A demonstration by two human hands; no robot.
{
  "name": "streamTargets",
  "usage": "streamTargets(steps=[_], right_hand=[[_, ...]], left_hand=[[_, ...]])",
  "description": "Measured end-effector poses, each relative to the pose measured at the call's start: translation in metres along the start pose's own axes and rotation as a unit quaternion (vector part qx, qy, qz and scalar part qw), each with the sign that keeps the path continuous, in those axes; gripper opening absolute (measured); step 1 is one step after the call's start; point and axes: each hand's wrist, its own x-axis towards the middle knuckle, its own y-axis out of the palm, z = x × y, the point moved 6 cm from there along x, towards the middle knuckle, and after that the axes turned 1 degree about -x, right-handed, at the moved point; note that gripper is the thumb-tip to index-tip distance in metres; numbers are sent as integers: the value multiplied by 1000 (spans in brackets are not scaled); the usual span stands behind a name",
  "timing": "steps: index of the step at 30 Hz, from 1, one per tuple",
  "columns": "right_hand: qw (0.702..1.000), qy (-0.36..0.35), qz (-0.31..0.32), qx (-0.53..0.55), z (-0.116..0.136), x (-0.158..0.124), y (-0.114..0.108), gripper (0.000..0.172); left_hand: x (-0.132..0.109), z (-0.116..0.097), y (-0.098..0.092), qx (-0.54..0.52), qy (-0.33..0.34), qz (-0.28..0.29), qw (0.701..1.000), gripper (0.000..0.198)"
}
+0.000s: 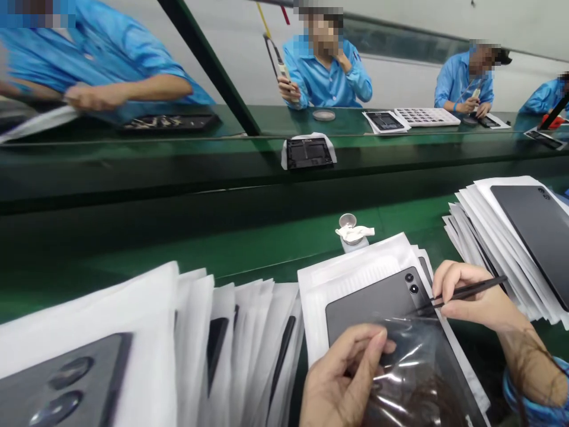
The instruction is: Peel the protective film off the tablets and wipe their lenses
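In front of me a dark grey tablet back cover (364, 301) with two round camera lenses lies on a white foam sleeve (312, 296). My left hand (342, 376) pinches the upper edge of a clear plastic film (411, 356), which spreads shiny and wrinkled over the cover's lower part. Black tweezers (478, 287) are held in my right hand (471, 308). Their tips point left, over the cover just below the lenses, close to the film's edge. Whether the tips touch the film, I cannot tell.
Sleeved covers fill a stack (240, 332) at left, with a cover (66, 385) nearest me. Another stack (511, 237) stands at right. A small metal-lidded pot (354, 240) with white tissue is behind. Across the green bench, several blue-clad people work; a black frame (310, 153) rests on the ledge.
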Motion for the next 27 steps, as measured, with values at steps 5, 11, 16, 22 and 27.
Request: streamTargets(steps=[5,11,16,22,27], right_hand=[[999,30,-28,25,-8,-1,4,16],[999,26,-31,14,-8,-2,5,19],[1000,20,-10,-4,-8,-2,4,18],[999,32,-9,-2,-12,-2,4,16],[999,39,-16,20,-15,-4,3,16]], left_hand=[[1,-1,3,42,8,40,998,24],[4,6,-2,79,39,67,994,18],[10,14,-9,131,49,127,982,21],[6,7,-4,134,57,135,980,17],[7,3,-3,147,67,122,979,17]])
